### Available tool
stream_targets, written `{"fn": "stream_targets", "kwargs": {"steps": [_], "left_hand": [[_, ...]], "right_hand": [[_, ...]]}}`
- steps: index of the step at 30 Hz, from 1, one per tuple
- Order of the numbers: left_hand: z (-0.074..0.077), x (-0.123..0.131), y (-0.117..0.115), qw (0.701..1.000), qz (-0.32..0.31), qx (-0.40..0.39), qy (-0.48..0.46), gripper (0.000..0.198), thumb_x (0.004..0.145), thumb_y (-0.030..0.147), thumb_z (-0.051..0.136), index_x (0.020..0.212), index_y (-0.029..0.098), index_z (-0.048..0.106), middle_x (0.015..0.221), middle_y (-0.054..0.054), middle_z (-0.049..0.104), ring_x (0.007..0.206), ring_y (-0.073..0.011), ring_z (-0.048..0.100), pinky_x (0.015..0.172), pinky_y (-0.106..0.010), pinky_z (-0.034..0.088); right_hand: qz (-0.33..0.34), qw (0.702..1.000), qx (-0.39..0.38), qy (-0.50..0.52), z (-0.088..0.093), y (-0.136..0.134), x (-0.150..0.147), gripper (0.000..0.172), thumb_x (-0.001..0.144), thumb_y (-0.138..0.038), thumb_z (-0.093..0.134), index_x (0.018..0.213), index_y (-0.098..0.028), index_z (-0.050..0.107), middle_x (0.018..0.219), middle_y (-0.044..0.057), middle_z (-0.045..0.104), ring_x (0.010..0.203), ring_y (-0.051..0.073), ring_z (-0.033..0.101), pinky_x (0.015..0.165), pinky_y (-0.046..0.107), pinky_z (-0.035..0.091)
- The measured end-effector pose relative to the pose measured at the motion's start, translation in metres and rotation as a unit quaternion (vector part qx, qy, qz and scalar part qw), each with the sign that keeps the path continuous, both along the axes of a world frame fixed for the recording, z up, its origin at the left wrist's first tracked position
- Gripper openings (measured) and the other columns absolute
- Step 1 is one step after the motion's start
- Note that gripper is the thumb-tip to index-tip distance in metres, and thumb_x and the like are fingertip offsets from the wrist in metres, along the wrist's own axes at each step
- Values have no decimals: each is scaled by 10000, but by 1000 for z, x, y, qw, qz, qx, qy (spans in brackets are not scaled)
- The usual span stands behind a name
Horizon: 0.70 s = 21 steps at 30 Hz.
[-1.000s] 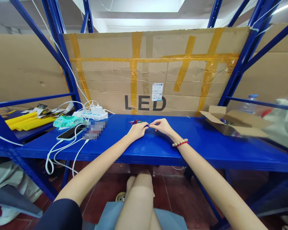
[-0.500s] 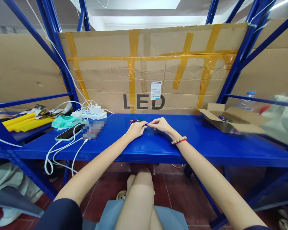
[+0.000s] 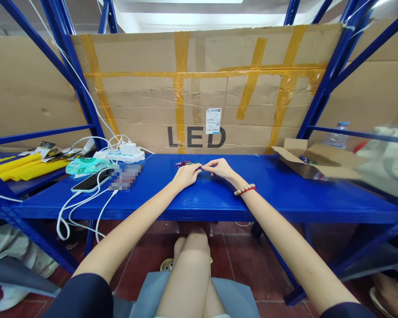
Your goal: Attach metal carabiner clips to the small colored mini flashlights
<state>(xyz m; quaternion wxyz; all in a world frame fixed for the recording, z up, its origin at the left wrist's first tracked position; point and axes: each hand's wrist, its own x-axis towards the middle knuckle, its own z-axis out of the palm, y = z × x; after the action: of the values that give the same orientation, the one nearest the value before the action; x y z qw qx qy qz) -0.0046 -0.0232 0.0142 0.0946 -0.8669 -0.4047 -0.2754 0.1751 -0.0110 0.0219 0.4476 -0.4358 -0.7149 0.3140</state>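
Above the middle of the blue table (image 3: 225, 203), my left hand (image 3: 186, 175) is closed, fingertips pinching a small, shiny bluish-purple piece (image 3: 199, 168) too small to name. My right hand (image 3: 220, 168), with a beaded bracelet and red cord at its wrist, pinches at the right end of the same piece. The fingertips of both hands nearly meet there. Just behind my left hand lie several small shiny coloured pieces (image 3: 182, 164), purple, red and green, partly hidden by that hand.
On the right stands an open cardboard box (image 3: 298, 167) with small bluish pieces inside. To the left are a phone (image 3: 91, 182), white cables, a power strip (image 3: 128, 153) and a turquoise packet (image 3: 86, 165). A taped cardboard panel (image 3: 146, 110) rises behind, between blue posts.
The whole view has shifted slightly, with the scene sitting a little higher and further left. Both hands keep nearly the same pinching pose at the small piece.
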Motion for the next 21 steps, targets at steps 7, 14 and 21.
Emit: {"fn": "stream_targets", "kwargs": {"steps": [7,14,21], "left_hand": [[1,0,0,1000,-12,-5,5,240,923,209,433,1090,192,603,1120,-51,683,1029,-190,640,860,-277,503],[-1,-1,4,1000,-28,-7,5,227,935,222,400,1075,194,576,1066,-56,676,997,-195,632,829,-288,500],[-2,-1,5,999,-36,-11,3,235,944,247,369,1064,195,563,1003,-63,634,951,-194,616,829,-301,494]], "right_hand": [[9,1000,-15,0,-2,3,3,491,470,-553,782,689,-117,723,626,36,649,446,59,449,443,213,338],[6,1000,-7,15,1,-1,1,487,461,-558,780,663,-123,695,606,23,634,436,59,454,458,223,373],[7,1000,-2,27,4,-2,1,500,432,-560,789,662,-128,690,637,26,644,437,60,463,469,232,394]]}}
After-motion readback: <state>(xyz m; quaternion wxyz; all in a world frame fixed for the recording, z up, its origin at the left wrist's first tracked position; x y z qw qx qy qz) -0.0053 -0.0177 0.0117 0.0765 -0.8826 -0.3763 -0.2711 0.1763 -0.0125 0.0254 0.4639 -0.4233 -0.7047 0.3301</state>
